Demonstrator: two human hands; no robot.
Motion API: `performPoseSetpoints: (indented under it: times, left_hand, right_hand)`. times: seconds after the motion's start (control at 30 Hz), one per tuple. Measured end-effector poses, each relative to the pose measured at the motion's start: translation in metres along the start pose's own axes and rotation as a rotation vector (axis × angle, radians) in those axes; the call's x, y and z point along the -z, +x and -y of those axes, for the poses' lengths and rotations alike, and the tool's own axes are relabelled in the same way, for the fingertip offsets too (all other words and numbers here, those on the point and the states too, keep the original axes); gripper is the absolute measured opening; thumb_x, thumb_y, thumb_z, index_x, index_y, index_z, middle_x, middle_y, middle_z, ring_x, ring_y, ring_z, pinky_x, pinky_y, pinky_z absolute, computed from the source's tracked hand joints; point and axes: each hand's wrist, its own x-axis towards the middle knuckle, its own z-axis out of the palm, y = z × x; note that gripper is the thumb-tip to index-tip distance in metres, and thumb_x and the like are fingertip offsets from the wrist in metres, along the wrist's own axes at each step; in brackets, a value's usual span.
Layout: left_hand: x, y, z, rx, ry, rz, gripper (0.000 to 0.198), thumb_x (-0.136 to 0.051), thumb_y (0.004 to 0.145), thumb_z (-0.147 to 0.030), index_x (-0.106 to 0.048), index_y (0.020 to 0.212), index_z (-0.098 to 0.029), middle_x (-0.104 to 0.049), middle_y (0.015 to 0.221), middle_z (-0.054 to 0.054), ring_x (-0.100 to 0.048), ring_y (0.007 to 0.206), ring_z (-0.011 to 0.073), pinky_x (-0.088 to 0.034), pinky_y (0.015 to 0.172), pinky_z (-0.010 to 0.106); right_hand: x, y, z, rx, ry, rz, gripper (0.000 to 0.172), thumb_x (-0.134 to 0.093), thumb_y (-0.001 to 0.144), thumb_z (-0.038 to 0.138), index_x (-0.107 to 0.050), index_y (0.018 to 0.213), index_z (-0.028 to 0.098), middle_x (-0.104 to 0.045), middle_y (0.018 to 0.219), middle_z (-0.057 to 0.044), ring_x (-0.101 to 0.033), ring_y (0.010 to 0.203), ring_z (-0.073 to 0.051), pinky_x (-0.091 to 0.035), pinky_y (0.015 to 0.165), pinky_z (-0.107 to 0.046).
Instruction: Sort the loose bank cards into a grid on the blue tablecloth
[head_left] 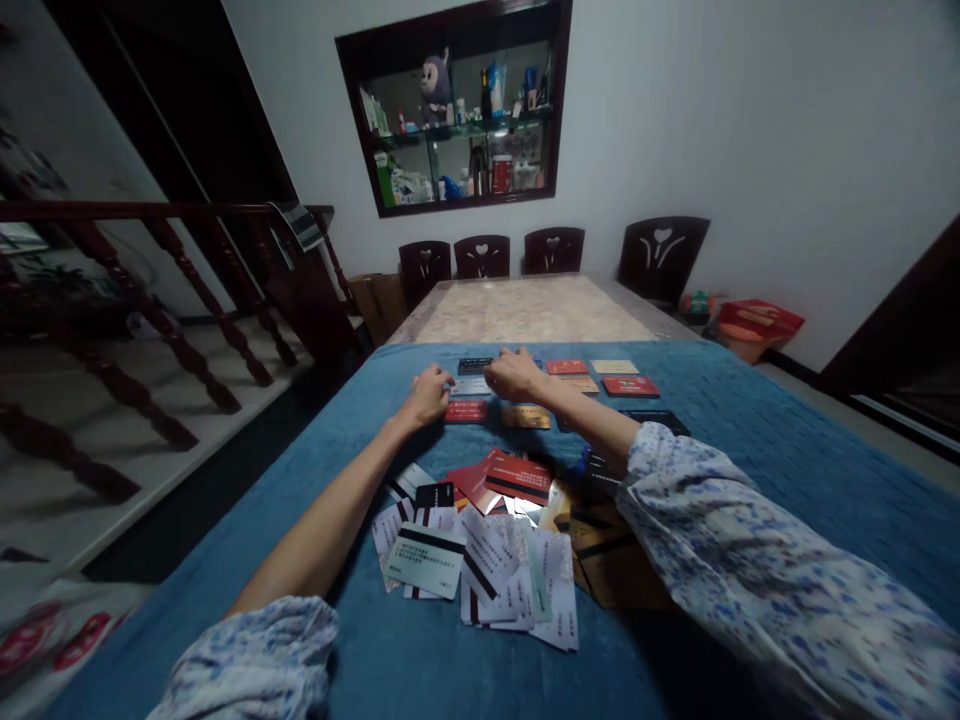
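Observation:
Both my arms reach forward over a blue cloth [750, 440] on a table. My left hand [429, 394] is curled, its fingertips touching a pale card [472, 386] in a laid-out grid of cards. My right hand [514, 374] rests knuckles-up beside it, fingers bent down on the same card row, by a dark card [474, 365]. Red cards [466, 411], a gold card [526, 417] and other cards [630, 386] lie in rows around the hands. A loose pile of white, red and brown cards [487, 555] sits between my forearms, nearer to me.
Beyond the cloth the marble tabletop [525, 310] runs to several dark chairs [553, 249] at the wall. A wall niche [457, 110] holds bottles and a plush toy. A dark wooden railing [150, 300] stands on the left; red boxes [757, 325] lie at the right.

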Motion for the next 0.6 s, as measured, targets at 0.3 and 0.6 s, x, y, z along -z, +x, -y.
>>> performPoseSetpoints:
  times: [0.3, 0.6]
  left_hand:
    - [0.013, -0.036, -0.025, -0.005, -0.03, -0.059, 0.02, -0.05, 0.086, -0.014, -0.07, 0.085, -0.017, -0.058, 0.084, 0.005, -0.057, 0.082, 0.0185, -0.045, 0.077, 0.031]
    - [0.01, -0.065, -0.039, 0.013, -0.079, -0.076, 0.024, -0.048, 0.086, -0.009, -0.07, 0.088, -0.018, -0.062, 0.092, 0.006, -0.058, 0.088, 0.0187, -0.046, 0.084, 0.033]
  right_hand:
    - [0.001, -0.038, 0.007, 0.023, 0.007, -0.034, 0.027, -0.047, 0.088, 0.014, -0.072, 0.098, 0.016, -0.071, 0.108, -0.017, -0.052, 0.112, -0.029, -0.034, 0.084, -0.039]
    - [-0.007, -0.076, 0.01, -0.013, 0.059, -0.053, 0.027, -0.045, 0.092, 0.018, -0.072, 0.097, 0.018, -0.072, 0.105, -0.014, -0.051, 0.109, -0.029, -0.033, 0.084, -0.039]
